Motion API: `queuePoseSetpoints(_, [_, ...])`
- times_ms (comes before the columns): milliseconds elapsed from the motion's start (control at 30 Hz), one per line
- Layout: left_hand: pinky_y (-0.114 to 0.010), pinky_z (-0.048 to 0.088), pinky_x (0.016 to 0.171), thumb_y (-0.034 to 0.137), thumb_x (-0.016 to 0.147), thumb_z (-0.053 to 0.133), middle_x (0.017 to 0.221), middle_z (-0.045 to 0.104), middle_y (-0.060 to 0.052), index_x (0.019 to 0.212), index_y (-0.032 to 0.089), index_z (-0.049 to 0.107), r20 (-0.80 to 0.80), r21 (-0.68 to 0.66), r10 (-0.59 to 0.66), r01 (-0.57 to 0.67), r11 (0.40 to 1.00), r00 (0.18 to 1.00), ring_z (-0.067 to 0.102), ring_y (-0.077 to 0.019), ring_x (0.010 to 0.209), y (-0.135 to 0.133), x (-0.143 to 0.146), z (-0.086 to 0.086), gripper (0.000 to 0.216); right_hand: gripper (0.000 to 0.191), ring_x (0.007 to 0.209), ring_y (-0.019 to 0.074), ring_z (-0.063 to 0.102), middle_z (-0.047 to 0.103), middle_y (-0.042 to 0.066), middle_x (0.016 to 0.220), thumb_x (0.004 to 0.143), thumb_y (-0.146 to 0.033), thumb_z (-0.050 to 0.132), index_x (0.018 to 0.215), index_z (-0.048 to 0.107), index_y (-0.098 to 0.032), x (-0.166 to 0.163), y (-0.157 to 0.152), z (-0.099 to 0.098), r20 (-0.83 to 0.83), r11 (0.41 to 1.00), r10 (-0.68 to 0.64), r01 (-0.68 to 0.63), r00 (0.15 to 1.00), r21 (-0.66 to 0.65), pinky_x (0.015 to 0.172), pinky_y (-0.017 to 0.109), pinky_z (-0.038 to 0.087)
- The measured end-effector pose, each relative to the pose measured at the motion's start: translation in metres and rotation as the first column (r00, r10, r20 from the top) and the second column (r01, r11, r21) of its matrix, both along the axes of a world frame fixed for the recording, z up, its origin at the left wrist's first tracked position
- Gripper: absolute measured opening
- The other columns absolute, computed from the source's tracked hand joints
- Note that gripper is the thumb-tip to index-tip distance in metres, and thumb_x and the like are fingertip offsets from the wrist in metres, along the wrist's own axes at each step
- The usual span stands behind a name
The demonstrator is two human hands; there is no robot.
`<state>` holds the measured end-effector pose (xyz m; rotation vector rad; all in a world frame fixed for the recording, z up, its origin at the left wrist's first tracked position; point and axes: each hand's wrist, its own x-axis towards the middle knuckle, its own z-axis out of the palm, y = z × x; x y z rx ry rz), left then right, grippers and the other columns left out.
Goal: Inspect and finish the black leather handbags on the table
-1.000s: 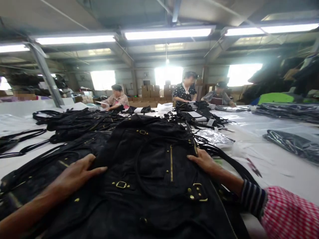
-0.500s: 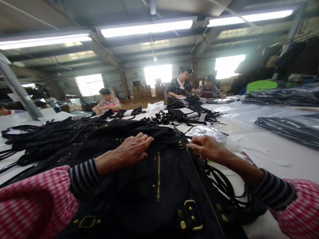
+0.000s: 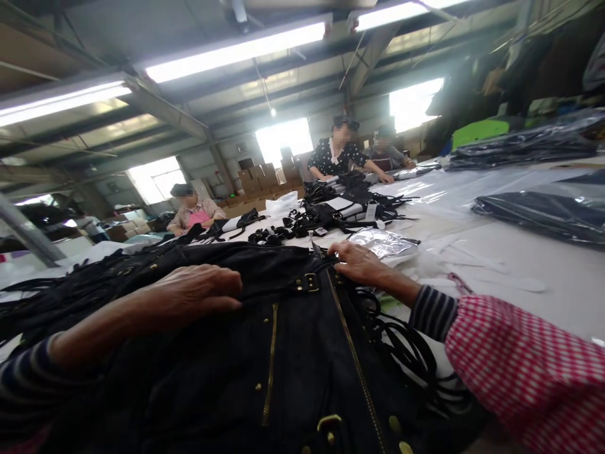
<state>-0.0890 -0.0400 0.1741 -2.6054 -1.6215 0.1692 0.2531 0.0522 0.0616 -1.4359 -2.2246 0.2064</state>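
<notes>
Touching the black bag (image 3: pixel 283 353), left hand (image 3: pixel 189 293) flat, right hand (image 3: pixel 357 261) at edge

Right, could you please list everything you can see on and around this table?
black bag: one, black with gold zips and buckles, foreground, under both hands.
more bags: several, black, heaped at left.
straps: a heap, black, mid-table.
foil packet: one, silvery, beside the right hand.
wrapped stacks: two, dark in clear plastic, right side.
table: one, white.
boxes: several, brown, by the back wall.
co-workers: at least three, far side.
left hand: resting flat on the black bag.
right hand: fingers at the bag's top edge, grip unclear.
</notes>
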Motion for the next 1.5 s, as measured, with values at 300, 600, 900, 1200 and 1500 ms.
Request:
queuePoseSetpoints(300, [-0.037, 0.05, 0.092, 0.03, 0.098, 0.057, 0.121, 0.068, -0.005, 0.122, 0.028, 0.062, -0.112, 0.072, -0.324, 0.333, 0.94, 0.939, 0.062, -0.0236, 0.107, -0.052, 0.114, -0.028, 0.025, 0.029, 0.106, 0.0277, 0.067, 0.075, 0.012, 0.106, 0.085, -0.015, 0.055, 0.105, 0.077, -0.019, -0.047, 0.008, 0.062, -0.036, 0.993, -0.057, 0.06, 0.998, 0.101, 0.084, 0.032, 0.048])
queuePoseSetpoints(600, [-0.04, 0.05, 0.088, 0.025, 0.099, 0.046, 0.109, 0.07, -0.013, 0.105, 0.016, 0.066, -0.19, 0.249, -0.217, 0.261, 0.933, 0.958, 0.061, -0.0293, 0.107, -0.004, 0.148, -0.03, 0.022, 0.049, 0.07, 0.0137, 0.066, 0.073, 0.005, 0.093, 0.085, -0.011, 0.064, 0.133, 0.06, -0.013, -0.086, -0.011, 0.123, -0.469, 0.763, 0.606, -0.637, 0.643, 0.112, 0.056, 0.02, 0.05])
queuePoseSetpoints(900, [-0.044, 0.05, 0.092, 0.055, 0.096, 0.044, 0.117, 0.072, -0.023, 0.1, 0.014, 0.074, 0.176, 0.173, 0.238, -0.268, 0.948, 0.955, 0.066, -0.0383, 0.115, 0.119, 0.165, -0.044, 0.05, 0.026, 0.081, 0.019, 0.065, 0.074, 0.004, 0.082, 0.072, -0.008, 0.061, 0.091, 0.077, -0.015, -0.01, 0.039, -0.006, -0.272, 0.981, 0.183, -0.195, 0.945, -0.014, 0.072, 0.025, 0.048])
queuePoseSetpoints(1200, [-0.031, 0.046, 0.069, 0.041, 0.071, 0.072, 0.078, 0.073, -0.01, 0.067, 0.017, 0.07, 0.531, -0.003, 0.326, -0.383, 0.924, 0.782, 0.069, -0.0266, 0.082, 0.155, 0.158, -0.081, 0.024, 0.014, 0.079, 0.019, 0.065, 0.072, 0.007, 0.087, 0.089, -0.024, 0.062, 0.096, 0.07, -0.015, -0.015, 0.036, -0.007, -0.103, 0.996, 0.068, -0.062, 0.992, 0.059, 0.065, 0.025, 0.04])
queuePoseSetpoints(1500, [-0.025, 0.035, 0.057, 0.04, 0.074, 0.068, 0.063, 0.059, 0.0, 0.065, 0.018, 0.065, 0.861, 0.054, 0.131, -0.345, 0.937, 0.491, 0.051, -0.0145, 0.062, 0.156, 0.139, -0.097, 0.024, 0.021, 0.084, 0.0234, 0.067, 0.074, 0.013, 0.089, 0.095, -0.02, 0.056, 0.085, 0.073, -0.015, -0.024, 0.0, 0.05, 0.183, 0.989, 0.088, -0.108, 0.979, 0.105, 0.071, 0.03, 0.037])
